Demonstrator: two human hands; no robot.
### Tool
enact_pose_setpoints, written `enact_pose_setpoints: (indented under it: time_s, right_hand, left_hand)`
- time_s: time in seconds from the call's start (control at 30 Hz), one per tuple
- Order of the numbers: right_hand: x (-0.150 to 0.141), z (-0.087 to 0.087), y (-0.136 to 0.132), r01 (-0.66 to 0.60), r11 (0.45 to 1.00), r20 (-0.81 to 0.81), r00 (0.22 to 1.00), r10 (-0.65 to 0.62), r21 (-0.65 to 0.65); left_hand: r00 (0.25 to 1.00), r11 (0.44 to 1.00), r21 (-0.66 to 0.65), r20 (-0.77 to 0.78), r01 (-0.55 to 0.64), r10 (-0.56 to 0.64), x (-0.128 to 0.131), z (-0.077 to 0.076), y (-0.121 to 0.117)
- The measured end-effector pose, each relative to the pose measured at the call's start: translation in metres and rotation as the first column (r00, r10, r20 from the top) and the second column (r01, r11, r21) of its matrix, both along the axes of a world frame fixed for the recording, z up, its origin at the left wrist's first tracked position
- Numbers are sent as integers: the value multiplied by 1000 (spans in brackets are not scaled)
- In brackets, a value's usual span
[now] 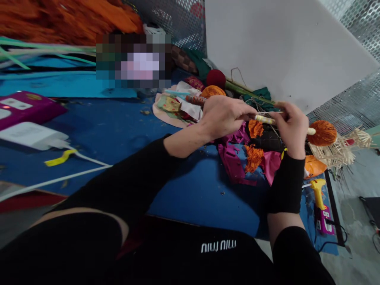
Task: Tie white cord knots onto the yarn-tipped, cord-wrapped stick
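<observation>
In the right hand (292,124), fingers hold a round stick (265,119); for the left hand (222,114), I can't tell. Blue table (202,202), holey metal wall (353,103).

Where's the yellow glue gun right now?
In the head view, lower right: the yellow glue gun lies on the blue table's right end, by a purple power strip.

On your left, a purple power box (44,107) is showing a small lit light on the blue tabletop (204,198), with a white charger (32,135) lying just nearer to you — a yellow strip (61,158) is resting by its cable (92,159). On the far left, orange material (65,19) is heaping up beyond a light blue sheet (74,86). Ahead, a pale panel (267,47) is standing before perforated metal (359,109) — and on your right, a yellow glue gun (319,192) is lying against a small purple unit (325,221).
</observation>
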State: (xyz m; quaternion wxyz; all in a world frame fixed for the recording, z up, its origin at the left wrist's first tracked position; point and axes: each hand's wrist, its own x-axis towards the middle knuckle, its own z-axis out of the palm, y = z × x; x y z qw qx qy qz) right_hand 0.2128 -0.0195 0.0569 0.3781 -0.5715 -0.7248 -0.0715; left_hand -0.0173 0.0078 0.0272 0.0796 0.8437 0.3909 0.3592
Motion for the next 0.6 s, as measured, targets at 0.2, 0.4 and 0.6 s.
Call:
enact_pose_setpoints:
  time_s: [0.2,0.4,0.6]
  right_hand:
    - [91,21,-24,64,995,-343,939,-33,80]
    - [158,11,-18,437,839,-588,788,-183,325]
    - [170,-1,7,202,878,-437,899,9,435]
  left_hand:
    - [995,994,-66,40,-89,92,-20,10,13]
    - [986,985,-140,120,-102,120,-34,12,22]
    - [989,940,-329,139,85,-41,-44,18,28]
